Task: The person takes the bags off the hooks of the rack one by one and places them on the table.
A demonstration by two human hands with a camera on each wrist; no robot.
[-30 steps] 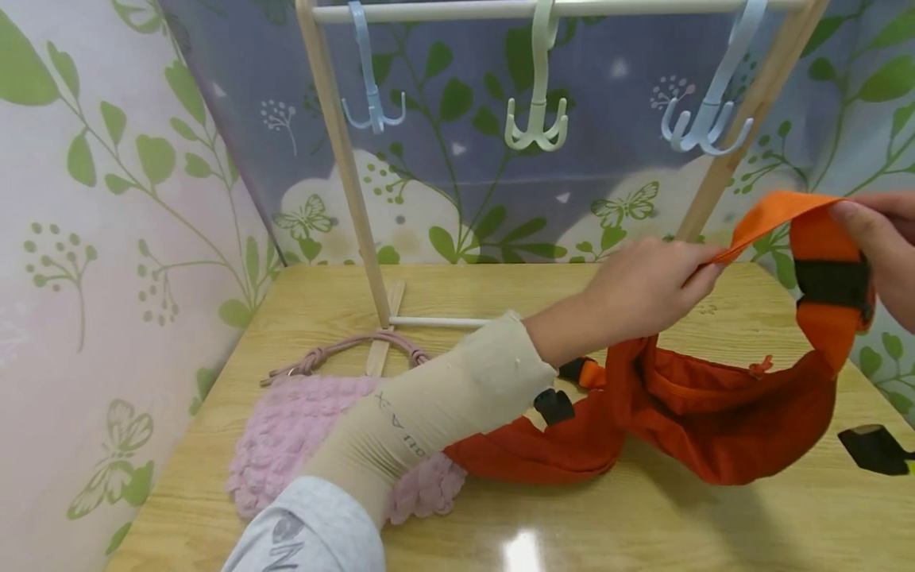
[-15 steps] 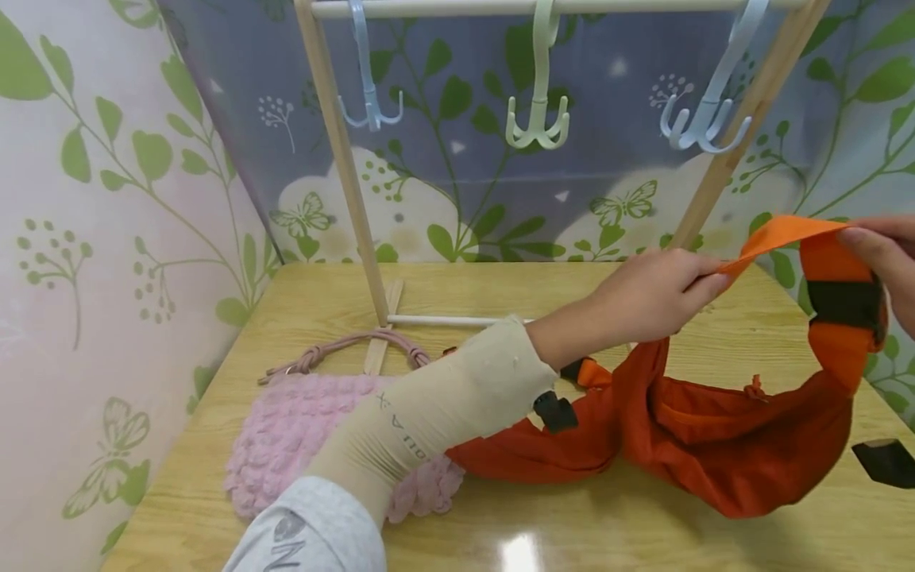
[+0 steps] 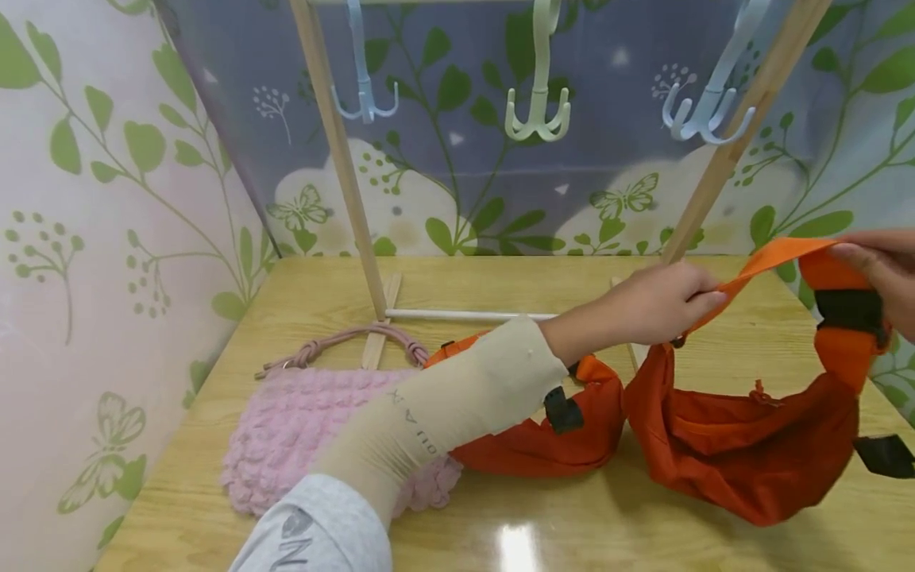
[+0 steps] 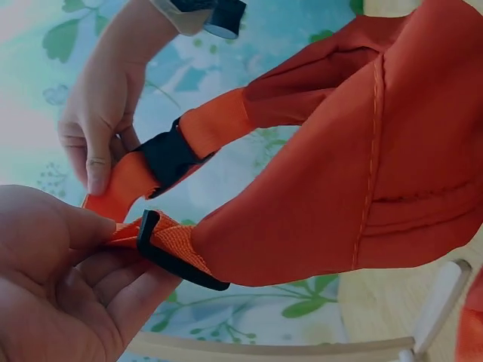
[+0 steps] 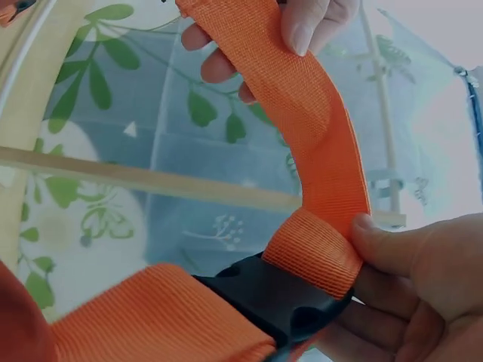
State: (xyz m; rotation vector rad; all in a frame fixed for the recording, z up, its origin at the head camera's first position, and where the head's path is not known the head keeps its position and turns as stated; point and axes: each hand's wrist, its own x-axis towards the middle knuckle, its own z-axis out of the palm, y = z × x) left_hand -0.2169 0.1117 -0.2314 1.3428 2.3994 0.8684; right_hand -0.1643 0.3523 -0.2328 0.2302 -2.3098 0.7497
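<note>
A red-orange waist bag (image 3: pixel 750 453) hangs from both hands at the right of the head view, low over the table. My left hand (image 3: pixel 661 306) pinches its orange strap (image 3: pixel 775 254), close to a black slider (image 4: pixel 185 260) in the left wrist view. At the right edge, my right hand (image 3: pixel 889 266) pinches the strap between thumb and fingers, beside the fastened black side-release buckle (image 5: pixel 275 294). Between the hands the strap arches upward. A second orange-red waist bag (image 3: pixel 550 445) lies on the table, partly covered by my left forearm.
A pink bubbly-textured handbag (image 3: pixel 307 429) lies at left on the wooden table (image 3: pixel 572 528). Behind stands a wooden rack (image 3: pixel 346 167), carrying a left blue hook (image 3: pixel 366 99), a green hook (image 3: pixel 538 115) and a right blue hook (image 3: pixel 708 111).
Both hands have come lower, and the hanging bag has shifted down and slightly right, away from the second bag. The grip on the strap stays the same.
</note>
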